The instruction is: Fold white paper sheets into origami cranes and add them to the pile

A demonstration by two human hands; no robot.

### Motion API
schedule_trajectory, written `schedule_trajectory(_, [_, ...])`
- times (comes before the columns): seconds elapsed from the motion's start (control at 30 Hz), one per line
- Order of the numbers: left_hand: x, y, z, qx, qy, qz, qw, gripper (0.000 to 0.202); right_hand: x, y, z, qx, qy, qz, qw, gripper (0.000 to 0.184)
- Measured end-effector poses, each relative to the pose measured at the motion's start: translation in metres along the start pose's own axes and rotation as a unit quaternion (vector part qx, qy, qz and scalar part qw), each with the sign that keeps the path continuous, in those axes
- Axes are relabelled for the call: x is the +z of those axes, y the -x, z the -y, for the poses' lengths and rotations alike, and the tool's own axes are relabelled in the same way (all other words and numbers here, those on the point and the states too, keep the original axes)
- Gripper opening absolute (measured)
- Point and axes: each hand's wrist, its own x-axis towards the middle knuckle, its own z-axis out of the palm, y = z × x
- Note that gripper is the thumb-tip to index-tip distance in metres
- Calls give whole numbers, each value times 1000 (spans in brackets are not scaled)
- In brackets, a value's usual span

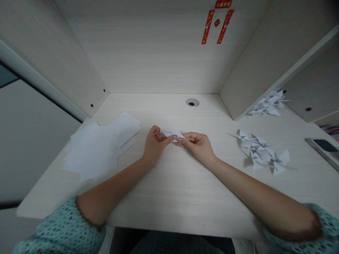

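Note:
A small folded piece of white paper [172,134] sits just above the middle of the pale wooden desk [169,197]. My left hand [155,144] pinches its left end with thumb and fingers closed. My right hand [197,144] pinches its right end, fingers curled around the edge. Both forearms rest on the desk, and most of the paper between the hands is hidden by my fingers.
A loose stack of white paper sheets [100,146] lies at the left. Several folded paper figures [261,151] lie at the right, with more [267,104] on a side shelf. A phone [324,147] rests at the far right. A cable hole [192,102] is at the back.

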Motion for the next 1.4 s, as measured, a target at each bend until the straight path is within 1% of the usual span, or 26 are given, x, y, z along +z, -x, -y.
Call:
schedule_trajectory(0.13, [1, 1, -2, -1, -5, 3, 1000, 56, 0, 1, 1, -4, 4, -3, 1000, 27])
schedule_trajectory(0.23, [0, 1, -3, -9, -1, 15, 1000, 55, -1, 2, 0, -10, 2, -1, 1000, 24])
schedule_trajectory(0.33, [-2, 1, -3, -16, -4, 22, 1000, 55, -1, 2, 0, -2, -8, -4, 1000, 23])
schedule_trajectory(0.6, [-1, -1, -1, -5, 30, -23, 999, 54, -1, 0, 3, 19, -17, -34, 999, 26])
schedule_trajectory(0.83, [2, -1, -4, -14, 52, -35, 998, 54, 1, -2, 4, 23, -28, -36, 999, 29])
schedule_trajectory(1.13, [-1, -3, -2, -26, 79, -50, 995, 55, 0, -2, -2, 12, -55, -25, 998, 30])
schedule_trajectory(1.4, [0, -1, -3, -21, 49, -52, 997, 52, 0, -2, -1, 14, -53, -19, 998, 32])
